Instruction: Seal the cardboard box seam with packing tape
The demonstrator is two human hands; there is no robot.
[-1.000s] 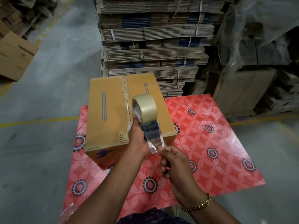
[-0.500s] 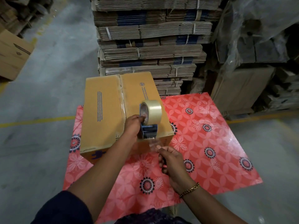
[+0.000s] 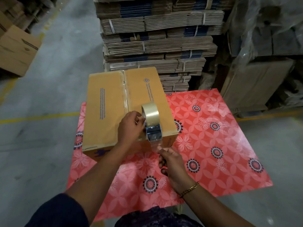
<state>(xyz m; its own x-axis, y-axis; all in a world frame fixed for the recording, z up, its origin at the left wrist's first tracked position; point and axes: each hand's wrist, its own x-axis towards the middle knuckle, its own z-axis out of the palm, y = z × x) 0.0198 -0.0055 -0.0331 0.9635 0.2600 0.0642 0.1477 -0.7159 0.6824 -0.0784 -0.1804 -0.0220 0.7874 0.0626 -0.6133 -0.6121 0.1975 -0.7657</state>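
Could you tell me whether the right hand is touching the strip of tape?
Touching: the head view shows the right hand pinching the clear tape strip below the dispenser.

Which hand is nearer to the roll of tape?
Left. The left hand grips the dispenser right beside the roll of tape; the right hand pinches the pulled-out strip below the box edge.

The box (image 3: 114, 108) is plain matt brown cardboard with blue print, and a shiny clear strip of tape already runs along its seam (image 3: 126, 95). The tape roll (image 3: 150, 112) looks glossy, see-through tan plastic, sitting in a dispenser (image 3: 154, 134) with a reflective metal-looking face. The desk (image 3: 213, 145) cover is slick red floral sheeting catching glare, plastic I think. Flattened cartons (image 3: 155, 38) behind show rough corrugated edges. Floor (image 3: 41, 145) is dull grey concrete. Gold chain bracelet (image 3: 190, 189) glints a bit.
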